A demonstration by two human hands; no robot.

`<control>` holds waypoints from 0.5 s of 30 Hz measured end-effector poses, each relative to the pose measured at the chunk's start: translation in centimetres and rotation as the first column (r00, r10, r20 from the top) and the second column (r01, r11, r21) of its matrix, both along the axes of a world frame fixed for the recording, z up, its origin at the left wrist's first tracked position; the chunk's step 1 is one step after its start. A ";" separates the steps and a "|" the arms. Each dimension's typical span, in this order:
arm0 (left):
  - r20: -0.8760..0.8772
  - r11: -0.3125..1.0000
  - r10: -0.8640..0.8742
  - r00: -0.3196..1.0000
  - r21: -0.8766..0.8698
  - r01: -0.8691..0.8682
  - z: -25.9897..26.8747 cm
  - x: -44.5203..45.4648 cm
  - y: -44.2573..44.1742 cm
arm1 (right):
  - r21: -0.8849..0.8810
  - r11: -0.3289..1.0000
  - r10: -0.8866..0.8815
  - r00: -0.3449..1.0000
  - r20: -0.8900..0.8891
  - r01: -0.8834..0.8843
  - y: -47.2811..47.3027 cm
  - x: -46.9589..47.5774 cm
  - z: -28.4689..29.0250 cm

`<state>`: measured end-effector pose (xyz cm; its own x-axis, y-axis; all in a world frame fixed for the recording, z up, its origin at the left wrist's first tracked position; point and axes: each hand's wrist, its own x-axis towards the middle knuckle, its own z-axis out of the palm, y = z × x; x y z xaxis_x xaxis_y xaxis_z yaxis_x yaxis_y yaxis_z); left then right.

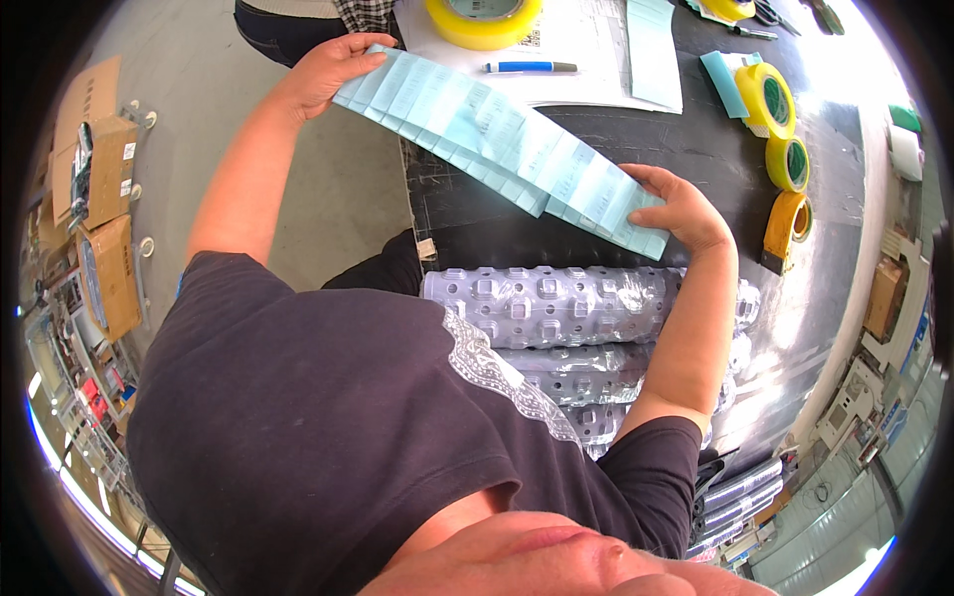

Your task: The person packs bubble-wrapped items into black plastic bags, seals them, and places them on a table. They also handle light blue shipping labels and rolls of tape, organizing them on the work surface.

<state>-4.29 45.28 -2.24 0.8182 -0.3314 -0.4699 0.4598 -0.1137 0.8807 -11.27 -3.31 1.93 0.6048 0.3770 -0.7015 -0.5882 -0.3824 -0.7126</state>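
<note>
A long strip of light-blue folded slips (492,130) bearing writing stretches between my two hands. My left hand (335,71) pinches its upper left end, thumb on top. At the lower right end, my right hand (674,205) grips the strip between thumb and fingers. Beneath the strip lies the black tabletop (477,223). Close to my body are several rolls of clear bumpy plastic matting (551,305), partly hidden by my right arm. A blue and grey pen (531,67) rests on white papers (581,89) beyond the strip.
Yellow tape rolls (768,100) and an orange tape dispenser (781,231) line the table's right side. A larger yellow tape roll (484,22) sits on the papers. Scissors (775,15) lie at the far right. Part of another person (298,30) shows at the top left. Cardboard boxes (112,171) stand left.
</note>
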 end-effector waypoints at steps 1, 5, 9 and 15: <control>-0.001 1.000 0.009 1.000 -0.005 -0.009 -0.1 0.0 -0.1 | -0.003 1.000 0.007 1.000 0.007 -0.006 0.0 0.0 0.0; -0.005 1.000 0.017 1.000 -0.018 -0.017 0.2 -0.1 -0.2 | -0.056 0.998 0.024 1.000 0.015 -0.023 0.6 0.0 0.6; -0.011 1.000 0.014 1.000 -0.026 -0.014 0.6 -0.2 -0.4 | -0.071 0.997 0.015 1.000 0.009 -0.015 0.7 0.0 0.8; -0.008 0.998 -0.015 1.000 -0.062 0.015 0.6 -0.1 -0.3 | -0.075 0.997 -0.008 1.000 0.002 0.008 0.5 -0.1 0.3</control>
<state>-4.41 44.94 -1.63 0.8089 -0.3722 -0.4551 0.4659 -0.0661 0.8823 -11.41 -2.77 2.24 0.6087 0.3184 -0.7267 -0.5902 -0.4303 -0.6830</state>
